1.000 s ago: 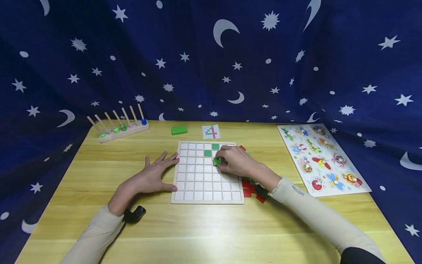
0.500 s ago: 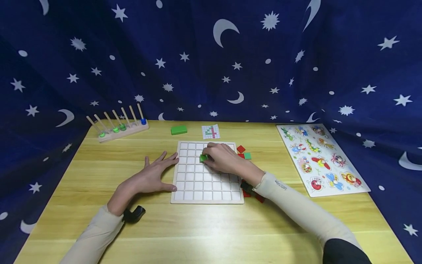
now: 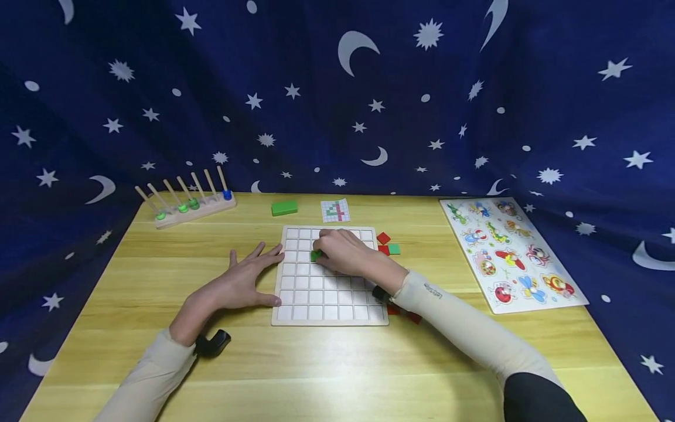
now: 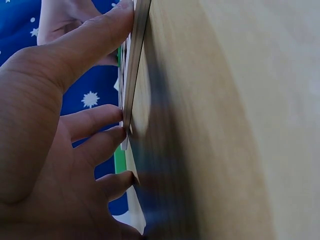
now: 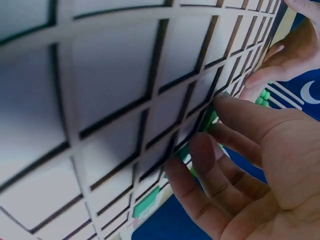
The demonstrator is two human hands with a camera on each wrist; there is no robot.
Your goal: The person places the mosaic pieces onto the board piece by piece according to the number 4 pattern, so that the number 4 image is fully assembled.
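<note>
A white grid board (image 3: pixel 323 313) with a pale wooden frame lies mid-table. My right hand (image 3: pixel 340 252) is over its upper part, pinching a green square tile (image 3: pixel 314 256) between thumb and fingers at a cell in the upper left. In the right wrist view the green tile (image 5: pixel 210 117) shows by the fingertips, close against the grid. Another green tile (image 5: pixel 146 201) sits in a cell there; in the head view my hand hides it. My left hand (image 3: pixel 237 281) has its fingers spread, with thumb and fingertips resting on the board's left edge.
Red tiles (image 3: pixel 384 238) and a light green tile (image 3: pixel 394 249) lie right of the board, several more under the right forearm. Behind are a patterned grid card (image 3: pixel 335 210), a green block (image 3: pixel 285 208) and a peg rack (image 3: pixel 200 210). An insect puzzle board (image 3: pixel 514 255) lies right.
My right hand has carried the green tile leftward across the board, now covering the placed green tiles. Tiles at the board's right edge have come into view. The left hand stays put.
</note>
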